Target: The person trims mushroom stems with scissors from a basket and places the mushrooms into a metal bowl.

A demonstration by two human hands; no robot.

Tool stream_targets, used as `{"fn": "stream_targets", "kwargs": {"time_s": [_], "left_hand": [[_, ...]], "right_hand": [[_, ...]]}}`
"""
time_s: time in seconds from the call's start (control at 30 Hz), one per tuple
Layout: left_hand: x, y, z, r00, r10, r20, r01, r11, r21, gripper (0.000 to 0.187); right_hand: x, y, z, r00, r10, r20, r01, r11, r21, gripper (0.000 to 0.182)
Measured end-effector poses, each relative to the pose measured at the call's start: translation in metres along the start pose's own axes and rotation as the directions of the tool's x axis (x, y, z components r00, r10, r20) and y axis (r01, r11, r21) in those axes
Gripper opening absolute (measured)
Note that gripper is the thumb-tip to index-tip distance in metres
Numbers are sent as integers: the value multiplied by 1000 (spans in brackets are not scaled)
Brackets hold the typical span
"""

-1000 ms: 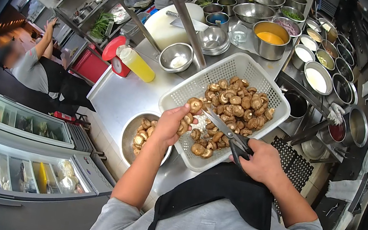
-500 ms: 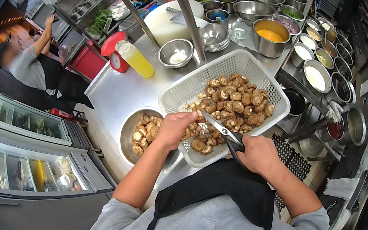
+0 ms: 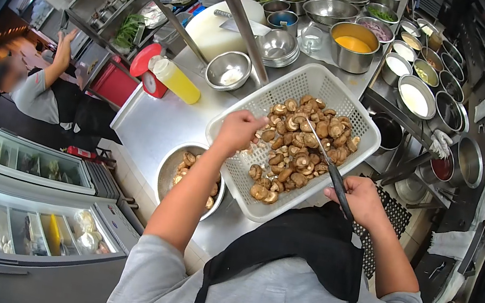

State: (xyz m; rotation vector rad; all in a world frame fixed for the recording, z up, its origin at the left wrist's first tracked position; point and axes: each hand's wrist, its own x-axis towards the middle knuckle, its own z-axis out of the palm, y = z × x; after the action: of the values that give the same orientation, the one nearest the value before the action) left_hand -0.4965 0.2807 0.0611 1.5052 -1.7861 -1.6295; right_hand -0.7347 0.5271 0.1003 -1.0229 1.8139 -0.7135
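Observation:
A white perforated basket [image 3: 241, 115] on the steel table holds a heap of brown mushrooms [image 3: 314, 131]. My left hand [image 3: 239, 131] is over the basket's left side, its fingers pressed together; whether anything is between them is too small to tell. My right hand [image 3: 362, 201], at the basket's lower right, grips black-handled scissors [image 3: 337, 181], whose blades point up and left over the mushrooms. Left of the basket, a steel bowl [image 3: 165, 171] with more mushrooms is partly hidden behind my left forearm.
A yellow squeeze bottle [image 3: 176, 81], a red scale [image 3: 149, 68] and steel bowls [image 3: 228, 71] stand beyond the basket. Metal posts [image 3: 240, 19] rise there. Pots [image 3: 353, 48] line the back right. Co-workers are at the far left and back.
My left hand has moved up and slightly left, away from the scissors. My right hand has shifted right, and the scissors now point more steeply upward.

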Motion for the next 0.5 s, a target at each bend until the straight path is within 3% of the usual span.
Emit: {"fn": "stream_targets", "kwargs": {"time_s": [0.03,0.07,0.13,0.37,0.47,0.5], "left_hand": [[10,0,11,997,20,-76,21,866,500,29],[14,-4,23,997,25,-74,16,865,502,29],[19,-17,43,921,387,-39,-146,436,888,24],[40,-36,27,972,234,36,-104,283,954,28],[9,-15,15,948,317,23,-154,395,906,27],[-4,-9,10,906,421,40,-292,555,779,26]], "right_hand": [[0,-1,2,1000,-2,-3,2,1000,2,48],[0,-2,3,1000,-18,-2,18,1000,-14,48],[-2,-4,5,1000,-30,-6,30,999,-28,48],[-2,5,6,1000,-28,1,28,999,-28,46],[-3,5,4,999,-49,-11,49,996,-73,46],[-3,5,2,997,-75,-23,72,991,-113,46]]}}
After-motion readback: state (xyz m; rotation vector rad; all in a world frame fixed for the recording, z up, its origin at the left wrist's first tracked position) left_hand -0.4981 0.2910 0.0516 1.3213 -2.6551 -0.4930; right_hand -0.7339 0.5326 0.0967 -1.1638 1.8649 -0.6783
